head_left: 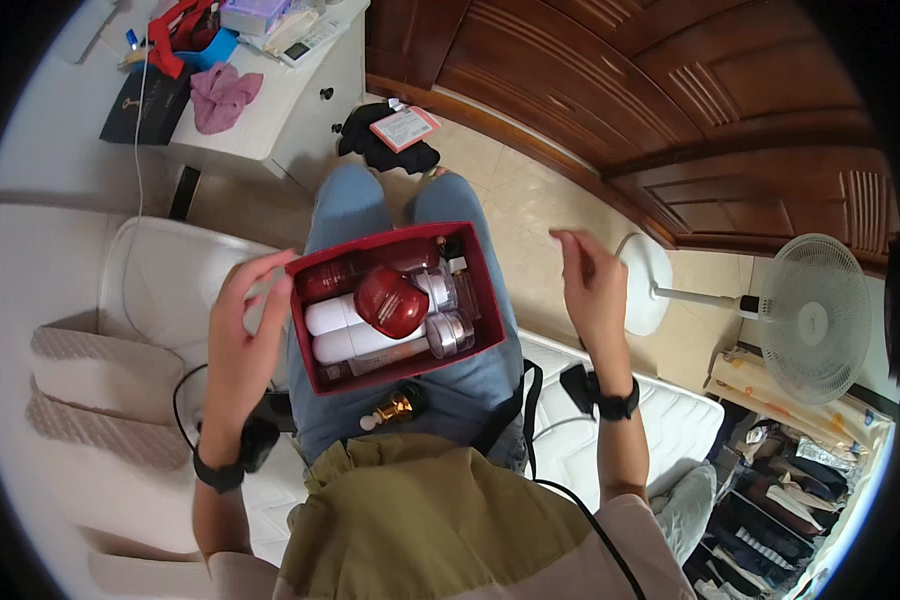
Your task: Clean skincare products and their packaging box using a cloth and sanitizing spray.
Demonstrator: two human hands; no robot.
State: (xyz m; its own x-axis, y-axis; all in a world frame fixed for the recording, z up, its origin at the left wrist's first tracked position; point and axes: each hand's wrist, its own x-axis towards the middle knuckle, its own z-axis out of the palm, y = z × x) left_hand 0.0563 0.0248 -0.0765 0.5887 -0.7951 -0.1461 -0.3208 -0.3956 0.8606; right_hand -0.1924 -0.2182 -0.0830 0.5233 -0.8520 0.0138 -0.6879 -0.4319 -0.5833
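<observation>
A red open box (486, 283) rests on my lap, packed with cosmetics: a round red jar (390, 300), two white tubes (345, 330), dark red bottles (335, 277) and a small clear-lidded jar (450, 333). My left hand (245, 335) touches the box's left wall with fingers curled at its top corner. My right hand (590, 285) hovers to the right of the box, apart from it, fingers loosely bent and holding nothing that I can see. A small gold-capped bottle (395, 408) lies on my lap just below the box.
I sit on a white mattress (660, 410). A white dresser (270, 110) at top left carries a pink cloth, bags and boxes. A white standing fan (810, 315) is at the right, wooden doors behind it. A black cloth with a pink packet (402, 128) lies on the floor.
</observation>
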